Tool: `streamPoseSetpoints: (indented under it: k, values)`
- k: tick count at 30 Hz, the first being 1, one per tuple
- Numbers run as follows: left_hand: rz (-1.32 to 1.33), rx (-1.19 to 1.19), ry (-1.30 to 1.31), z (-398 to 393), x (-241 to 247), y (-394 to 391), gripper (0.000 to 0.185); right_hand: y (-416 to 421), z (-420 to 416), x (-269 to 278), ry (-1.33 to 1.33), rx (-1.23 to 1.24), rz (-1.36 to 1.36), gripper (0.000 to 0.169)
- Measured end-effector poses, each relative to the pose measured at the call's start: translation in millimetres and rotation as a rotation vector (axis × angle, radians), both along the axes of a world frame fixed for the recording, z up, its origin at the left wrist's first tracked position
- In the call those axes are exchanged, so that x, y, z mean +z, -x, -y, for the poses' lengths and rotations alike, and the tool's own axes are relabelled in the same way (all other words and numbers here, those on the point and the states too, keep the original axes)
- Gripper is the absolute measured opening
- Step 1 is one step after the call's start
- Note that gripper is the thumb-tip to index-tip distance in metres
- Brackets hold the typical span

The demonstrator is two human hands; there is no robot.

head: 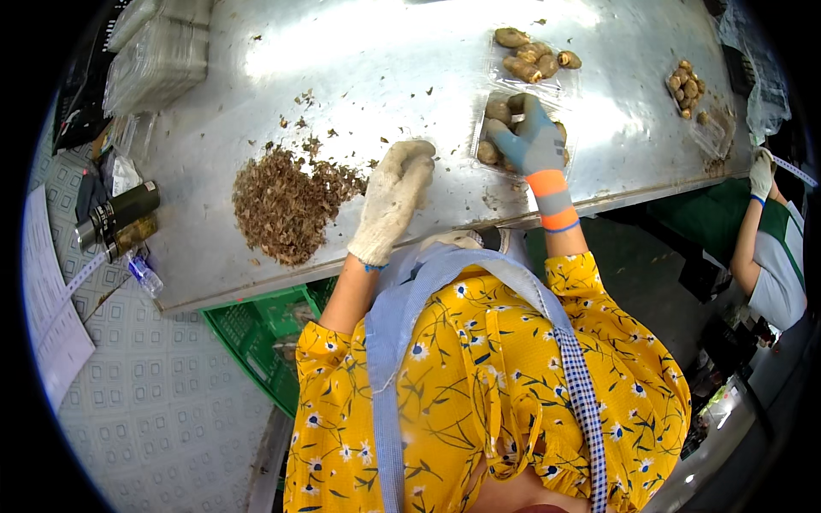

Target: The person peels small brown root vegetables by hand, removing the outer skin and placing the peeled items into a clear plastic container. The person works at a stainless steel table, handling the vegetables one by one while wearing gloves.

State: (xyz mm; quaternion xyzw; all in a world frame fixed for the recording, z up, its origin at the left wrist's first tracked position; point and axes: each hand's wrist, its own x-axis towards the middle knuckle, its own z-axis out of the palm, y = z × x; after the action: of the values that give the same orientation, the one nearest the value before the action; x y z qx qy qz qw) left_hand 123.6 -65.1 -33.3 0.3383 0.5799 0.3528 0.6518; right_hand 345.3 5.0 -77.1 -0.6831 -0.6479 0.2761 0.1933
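My left hand point(396, 192), in a cream knit glove, hovers or rests over the metal table, fingers curled; whether it holds something small is hidden. Just left of it lies a heap of brown peelings point(282, 205). My right hand point(529, 134), in a grey and blue glove with an orange cuff, reaches into a clear plastic tray point(476, 138) of brown taro-like tubers. Its fingers are at a dark tuber point(517, 102) at the tray's far side; the grip is partly hidden. Beyond stands another clear tray point(497, 70) holding several similar tubers point(529, 54).
Stacked clear trays point(157, 64) stand at the table's far left, above a dark flask point(128, 208). A green crate point(256, 340) sits under the table's edge. Farther right are a filled tray point(685, 90) and a co-worker's gloved hand point(762, 174).
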Motion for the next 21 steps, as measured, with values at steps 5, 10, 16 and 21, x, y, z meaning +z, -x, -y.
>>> streamPoseSetpoints:
  k: [5,10,16,21]
  values:
    - [0.120,-0.063,-0.122,-2.2,1.6,0.6,0.045,7.3,16.4,35.9,0.099,-0.041,-0.709,0.050]
    - [0.602,0.034,-0.165,-9.6,11.2,-5.2,0.065,37.7,32.2,51.3,0.105,0.183,-0.940,0.053]
    - [0.422,0.169,-0.206,-8.3,25.4,0.7,0.055,44.7,26.3,57.8,0.116,0.195,-0.844,0.046]
    - [0.300,0.166,-0.151,-11.6,34.1,5.9,0.053,50.9,22.9,66.2,0.264,0.207,-0.846,0.040]
